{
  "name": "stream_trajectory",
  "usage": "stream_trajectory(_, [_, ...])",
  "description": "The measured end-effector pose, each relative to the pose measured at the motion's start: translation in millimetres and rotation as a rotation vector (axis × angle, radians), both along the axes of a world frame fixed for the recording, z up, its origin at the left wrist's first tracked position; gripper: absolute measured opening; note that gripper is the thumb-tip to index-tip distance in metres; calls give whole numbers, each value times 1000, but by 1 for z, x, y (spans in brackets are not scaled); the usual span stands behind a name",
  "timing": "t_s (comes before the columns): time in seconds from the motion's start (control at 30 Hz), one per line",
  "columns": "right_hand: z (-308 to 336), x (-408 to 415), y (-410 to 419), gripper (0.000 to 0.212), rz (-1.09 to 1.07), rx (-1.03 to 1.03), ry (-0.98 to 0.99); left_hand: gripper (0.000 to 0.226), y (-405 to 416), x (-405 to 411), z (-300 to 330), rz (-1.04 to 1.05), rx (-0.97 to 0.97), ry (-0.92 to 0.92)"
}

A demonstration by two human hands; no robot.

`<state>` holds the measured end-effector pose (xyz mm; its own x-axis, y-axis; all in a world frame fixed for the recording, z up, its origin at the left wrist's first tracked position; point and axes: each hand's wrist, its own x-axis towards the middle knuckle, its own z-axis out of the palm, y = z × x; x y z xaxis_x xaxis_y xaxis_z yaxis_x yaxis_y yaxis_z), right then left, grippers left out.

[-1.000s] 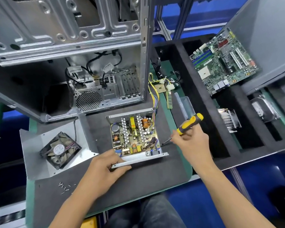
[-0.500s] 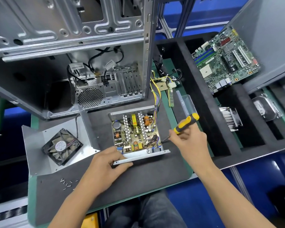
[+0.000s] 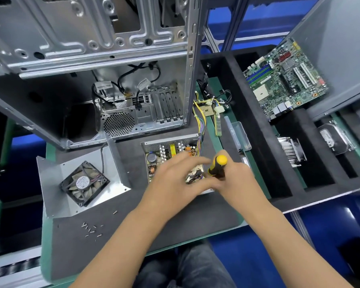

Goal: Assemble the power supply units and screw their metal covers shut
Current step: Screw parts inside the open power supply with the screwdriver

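Note:
The open power supply unit (image 3: pixel 166 151) lies on the dark mat, its circuit board exposed. My left hand (image 3: pixel 175 179) hovers over the board with fingers spread, blurred by motion, hiding the board's near half. My right hand (image 3: pixel 235 179) grips a yellow and black screwdriver (image 3: pixel 217 166) held nearly upright at the unit's near right corner; its tip is hidden. The unit's metal cover (image 3: pixel 56 183), with a black fan (image 3: pixel 84 182) mounted in it, lies open-side up to the left. Several loose screws (image 3: pixel 90 230) lie on the mat near the front left.
An open computer case (image 3: pixel 92 59) stands behind the unit. A coloured cable bundle (image 3: pixel 201 123) runs from the unit's far right corner. The black foam tray (image 3: pixel 258 142) at right holds a motherboard (image 3: pixel 283 80), a heatsink (image 3: pixel 291 152) and a hard drive (image 3: pixel 335 138). A clear plastic box (image 3: pixel 238 136) lies close by.
My left hand left the unit's front edge and moved up over the board. My right hand swung the screwdriver from a slant to nearly upright at the near right corner.

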<state>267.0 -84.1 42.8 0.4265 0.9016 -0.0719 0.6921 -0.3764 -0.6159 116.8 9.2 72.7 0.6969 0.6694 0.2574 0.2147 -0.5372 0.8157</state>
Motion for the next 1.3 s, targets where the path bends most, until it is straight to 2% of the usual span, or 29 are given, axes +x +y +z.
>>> stream_trajectory(0.13, [4, 7, 1, 46, -35, -14, 8, 24, 5, 33, 1, 23, -34, -55])
stream_trajectory(0.3, [5, 5, 2, 43, 0, -48, -26, 29, 11, 38, -6, -49, -67, -48])
stream_trajectory(0.37, [14, 9, 1, 53, -2, -93, 108, 27, 12, 36, -7, -54, -62, -44])
stream_trajectory(0.4, [22, 13, -2, 64, -4, -75, 207, 26, 14, 35, -7, -56, -50, -34])
stream_trajectory(0.47, [41, 21, -7, 80, 73, 43, 233, 26, 18, 32, -6, -70, -33, -12])
stream_trajectory(0.57, [65, 22, -5, 56, 285, 108, 34, 25, 20, 33, -4, -126, 25, -1])
stream_trajectory(0.63, [72, 23, 0, 37, 303, 69, -57, 24, 20, 33, -6, -162, 59, 36])
stream_trajectory(0.73, [79, 23, 5, 15, 280, 19, -213, 49, 22, 20, -12, -154, 20, 146])
stream_trajectory(0.8, [82, 20, 7, 18, 254, -63, -413, 48, 22, 1, -20, -103, -4, 143])
stream_trajectory(0.87, [80, 15, 10, 28, 221, -292, -720, 33, 21, -19, -28, -80, 16, 172])
stream_trajectory(0.9, [78, 13, 10, 30, 238, -341, -781, 28, 19, -26, -32, -87, 27, 211])
stream_trajectory(0.93, [75, 13, 10, 31, 271, -353, -746, 26, 17, -31, -36, -103, 35, 255])
stream_trajectory(1.03, [76, 15, 11, 20, 408, -317, -403, 22, 12, -38, -43, -117, 21, 274])
stream_trajectory(1.1, [75, 13, 12, 18, 487, -331, -485, 24, 11, -38, -44, -103, 20, 245])
stream_trajectory(1.2, [73, 4, 12, 20, 392, -446, -693, 23, 9, -38, -48, -59, 32, 236])
stream_trajectory(1.3, [77, 4, 11, 18, 373, -448, -470, 22, 8, -39, -53, -26, -45, 234])
